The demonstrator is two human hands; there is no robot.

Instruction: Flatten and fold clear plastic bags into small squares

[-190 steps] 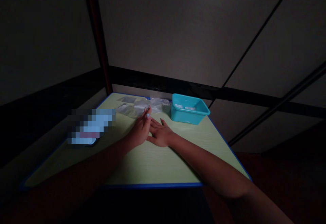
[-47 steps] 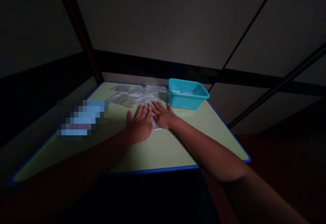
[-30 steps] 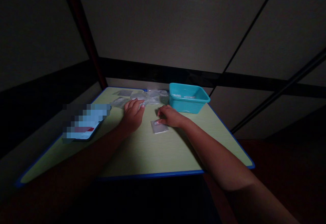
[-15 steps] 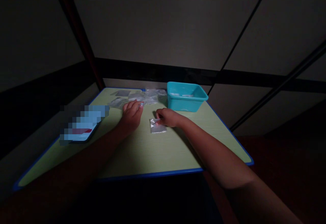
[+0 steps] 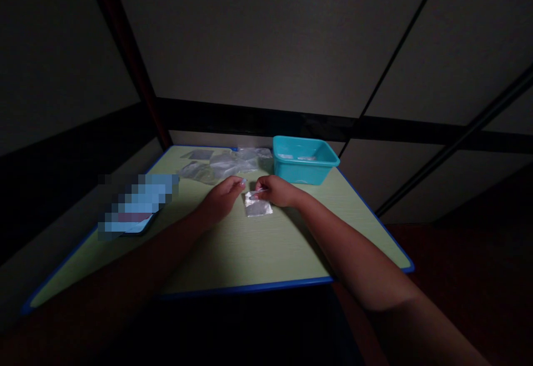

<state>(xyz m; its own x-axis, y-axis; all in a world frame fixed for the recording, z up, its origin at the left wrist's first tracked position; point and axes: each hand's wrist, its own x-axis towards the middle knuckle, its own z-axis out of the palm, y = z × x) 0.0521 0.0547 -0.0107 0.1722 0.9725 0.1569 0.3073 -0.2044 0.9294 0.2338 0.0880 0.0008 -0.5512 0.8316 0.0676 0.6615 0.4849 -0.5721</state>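
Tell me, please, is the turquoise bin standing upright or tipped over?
Upright: the turquoise bin stands on its base on the table, with its open rim facing up.

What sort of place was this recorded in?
Probably a dim corner of a room, perhaps indoors at home: a small blue-edged table stands against pale panelled walls, with a turquoise basket on it.

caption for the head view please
Right hand pinches a small clear packet beside the left hand, teal basket behind
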